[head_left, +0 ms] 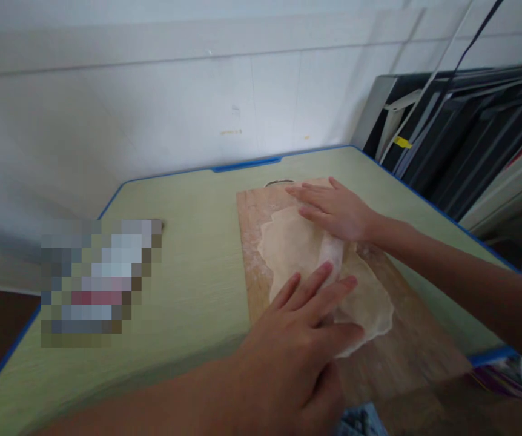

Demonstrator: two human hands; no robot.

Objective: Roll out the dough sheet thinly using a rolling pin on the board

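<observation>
A thin, uneven sheet of dough (290, 242) lies spread on a floured wooden board (254, 278). Across it runs a pale rolling pin (332, 249), its middle showing between my two hands. My left hand (309, 327) is over the near end of the pin, fingers stretched and apart, palm down. At the far end my right hand (338, 209) lies flat on the pin with its fingers extended. Both hands hide the pin's ends, so whether the fingers grip it at all is not visible. Part of the dough is covered by the hands.
The board rests on a pale green table (188, 254) with a blue edge. On the left lies a pixelated object (106, 275). A round rim (280, 181) peeks out behind the board. Dark flat panels (461, 127) lean at the right, and a white wall (174, 115) stands behind.
</observation>
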